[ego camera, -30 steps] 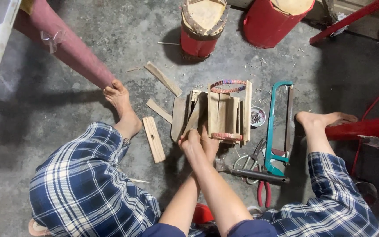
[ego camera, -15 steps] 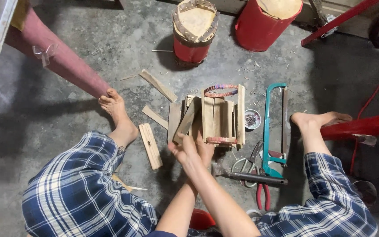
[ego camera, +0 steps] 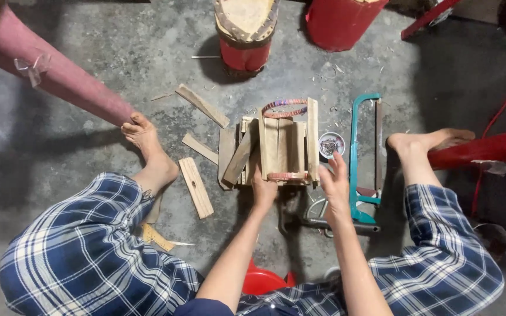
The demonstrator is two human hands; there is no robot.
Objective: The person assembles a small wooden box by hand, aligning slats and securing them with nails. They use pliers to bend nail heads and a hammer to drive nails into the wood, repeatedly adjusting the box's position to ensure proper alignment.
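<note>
A small box-like frame of pale wooden slats [ego camera: 282, 149] lies on the grey concrete floor [ego camera: 89, 76] between the person's bare feet, bound at its far and near ends with reddish bands. The left hand [ego camera: 263, 190] rests against the near edge of the frame, its fingers [ego camera: 260, 178] closed over the lower slats beside the near band. The right hand [ego camera: 335, 184] sits just right of the frame, fingers [ego camera: 339, 164] loosely spread and reaching toward a small round tin of nails [ego camera: 331, 144] near the frame's far right corner. A teal-framed hacksaw [ego camera: 361, 152] lies just right of that hand. Loose flat wooden strips [ego camera: 196, 187] lie scattered left of the frame. A hammer with a dark handle [ego camera: 335, 224] lies under the right wrist. Two red cylindrical drums [ego camera: 244, 29] stand at the far edge of the floor.
</note>
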